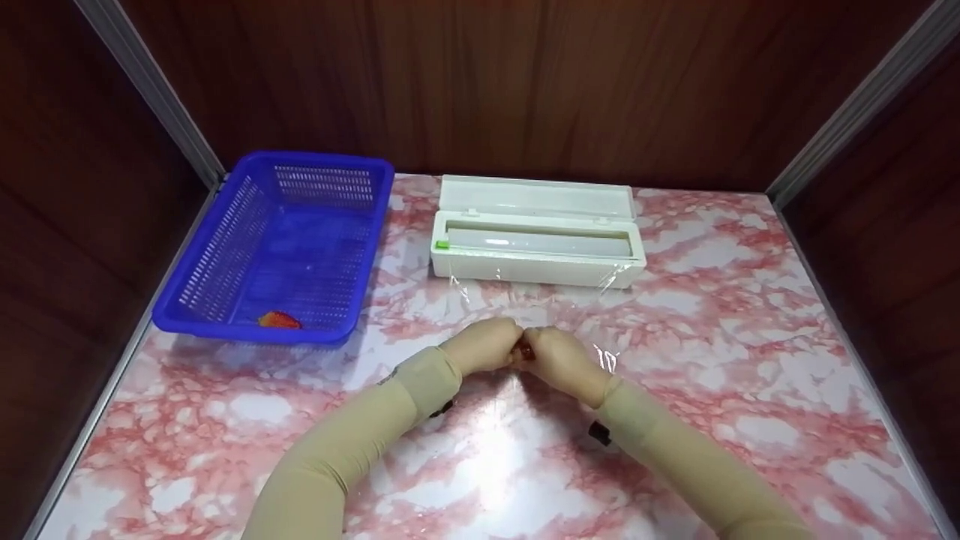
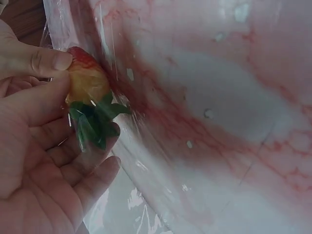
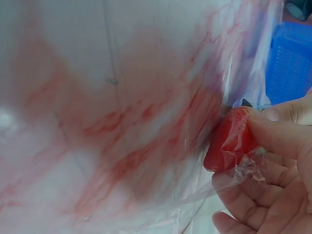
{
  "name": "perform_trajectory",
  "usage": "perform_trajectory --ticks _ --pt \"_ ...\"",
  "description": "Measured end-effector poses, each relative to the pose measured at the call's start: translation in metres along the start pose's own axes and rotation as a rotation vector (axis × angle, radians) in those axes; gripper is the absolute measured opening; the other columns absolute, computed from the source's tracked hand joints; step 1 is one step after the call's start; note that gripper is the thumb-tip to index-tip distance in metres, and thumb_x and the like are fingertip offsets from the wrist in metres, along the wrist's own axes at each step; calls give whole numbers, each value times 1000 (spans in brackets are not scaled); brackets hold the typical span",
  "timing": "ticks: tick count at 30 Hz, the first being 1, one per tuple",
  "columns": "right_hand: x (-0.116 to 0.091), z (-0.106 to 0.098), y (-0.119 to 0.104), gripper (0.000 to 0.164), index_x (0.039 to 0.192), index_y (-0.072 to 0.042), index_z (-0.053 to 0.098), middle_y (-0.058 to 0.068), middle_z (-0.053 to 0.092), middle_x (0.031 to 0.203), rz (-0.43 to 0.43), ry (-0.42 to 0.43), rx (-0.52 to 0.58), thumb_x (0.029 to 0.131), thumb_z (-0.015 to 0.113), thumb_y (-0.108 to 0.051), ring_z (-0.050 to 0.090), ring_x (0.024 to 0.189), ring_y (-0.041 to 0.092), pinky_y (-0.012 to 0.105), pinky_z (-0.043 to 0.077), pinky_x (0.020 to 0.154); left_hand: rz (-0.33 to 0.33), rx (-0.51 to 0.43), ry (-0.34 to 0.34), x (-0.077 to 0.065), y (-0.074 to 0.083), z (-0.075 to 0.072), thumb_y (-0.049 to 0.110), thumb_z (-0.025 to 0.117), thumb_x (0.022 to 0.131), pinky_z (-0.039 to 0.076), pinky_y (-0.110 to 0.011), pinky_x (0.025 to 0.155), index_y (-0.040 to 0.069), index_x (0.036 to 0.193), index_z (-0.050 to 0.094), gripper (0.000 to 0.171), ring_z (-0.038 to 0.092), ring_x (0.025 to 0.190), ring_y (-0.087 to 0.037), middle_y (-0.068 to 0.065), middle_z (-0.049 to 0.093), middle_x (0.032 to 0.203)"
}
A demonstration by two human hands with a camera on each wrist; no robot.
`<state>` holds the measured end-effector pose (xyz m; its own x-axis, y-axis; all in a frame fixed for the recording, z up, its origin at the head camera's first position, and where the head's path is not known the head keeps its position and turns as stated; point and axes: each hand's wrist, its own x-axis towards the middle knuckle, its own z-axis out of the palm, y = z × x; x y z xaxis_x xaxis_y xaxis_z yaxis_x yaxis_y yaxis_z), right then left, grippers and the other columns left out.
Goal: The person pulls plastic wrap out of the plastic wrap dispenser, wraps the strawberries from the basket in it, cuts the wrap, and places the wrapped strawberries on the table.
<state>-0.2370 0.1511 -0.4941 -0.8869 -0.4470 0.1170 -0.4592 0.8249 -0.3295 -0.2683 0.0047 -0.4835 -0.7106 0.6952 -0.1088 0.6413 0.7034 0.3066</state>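
Both hands meet above the table in front of the cutter box, around one strawberry (image 2: 87, 83) with green leaves at one end. My left hand (image 1: 484, 345) pinches its left side between thumb and fingers, near the leaves. From the other side my right hand (image 1: 561, 360) grips its red part (image 3: 231, 139), thumb against it. Clear cling film (image 3: 243, 170) covers the strawberry in wrinkles and stretches past the hands. In the head view, the fingers hide most of the fruit. The film runs back to the white cutter box (image 1: 536, 270), whose lid is raised.
A blue plastic basket (image 1: 365, 277) stands at the left, with a red and yellow strawberry (image 1: 280, 320) in its near end. A green slider (image 1: 442, 244) sits on the box's left front edge. Dark wood-patterned panels (image 1: 525, 82) enclose the marbled table (image 1: 750, 360) at the back and sides.
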Motion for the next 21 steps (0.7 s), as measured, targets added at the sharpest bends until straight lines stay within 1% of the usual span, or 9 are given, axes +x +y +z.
perform_trajectory --ticks 4,8,10,13,15,17,19,21 --pt "-1 0 2 12 78 -10 59 1 62 69 -6 -13 43 74 66 -19 54 62 12 24 44 56 25 -11 12 1 1 2 13 60 74 48 -26 64 11 72 56 4 53 64 -15 -3 61 74" --pt "-3 0 5 13 81 -7 58 3 61 71 -23 -14 95 76 65 -17 51 64 11 24 43 57 40 -8 23 2 2 2 11 56 76 48 -28 66 9 74 57 4 53 65 -17 -5 61 75" --pt "-5 -1 7 17 85 -7 58 4 60 73 -3 -28 102 75 66 -17 52 65 12 25 44 59 29 -27 17 2 2 2 15 57 78 49 -30 68 9 76 59 7 56 68 -18 -4 62 76" --pt "-10 -5 11 26 92 -6 55 4 58 73 71 -75 116 74 68 -18 53 64 14 26 45 57 -1 -54 -3 3 1 2 21 59 79 47 -27 63 10 74 59 12 53 62 -16 0 57 69" --pt "-14 -9 15 26 94 -5 53 3 57 72 122 -114 121 74 66 -14 52 62 14 26 45 56 -22 -67 -15 3 1 3 23 60 79 44 -25 59 11 71 57 14 50 59 -14 2 52 65" --pt "-18 -14 19 20 90 -6 53 2 56 69 160 -146 121 73 63 -10 50 61 14 25 44 56 -35 -58 -22 3 0 3 22 60 78 41 -24 56 12 68 55 16 44 55 -12 4 48 61" --pt "-23 -19 25 12 82 -7 54 2 54 67 183 -181 109 72 60 -5 48 60 14 26 43 55 -42 -55 -25 3 -1 2 20 61 77 41 -24 56 12 67 55 14 44 56 -12 3 49 62" --pt "-28 -24 32 7 75 -9 54 1 53 65 190 -219 98 71 58 -5 46 59 14 25 40 54 -46 -53 -28 2 -1 2 22 61 78 42 -24 58 12 68 55 15 46 56 -12 3 53 63"
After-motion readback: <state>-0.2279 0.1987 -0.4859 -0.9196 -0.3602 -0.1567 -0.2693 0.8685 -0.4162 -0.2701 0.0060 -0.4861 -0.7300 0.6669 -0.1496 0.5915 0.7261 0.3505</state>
